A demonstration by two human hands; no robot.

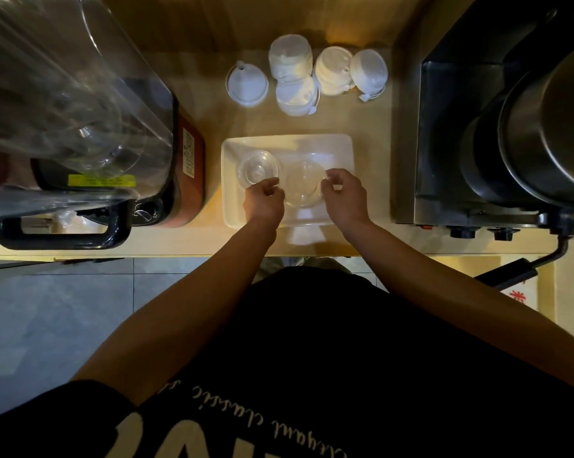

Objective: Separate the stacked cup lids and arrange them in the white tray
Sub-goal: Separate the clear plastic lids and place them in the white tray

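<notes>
A white rectangular tray (340, 150) lies on the wooden counter in front of me. One clear dome lid (257, 170) rests in its left half. A stack of clear lids (303, 185) sits over the tray's middle, held between both hands. My left hand (265, 201) pinches the stack's left edge with curled fingers. My right hand (345, 193) grips its right edge the same way. How many lids are in the stack is hard to tell because they are transparent.
Several white lid stacks (290, 61) and a single white lid (247, 84) stand behind the tray. A blender with a clear jar (74, 104) fills the left side. A black and steel appliance (510, 127) stands at the right. The counter edge runs just below the tray.
</notes>
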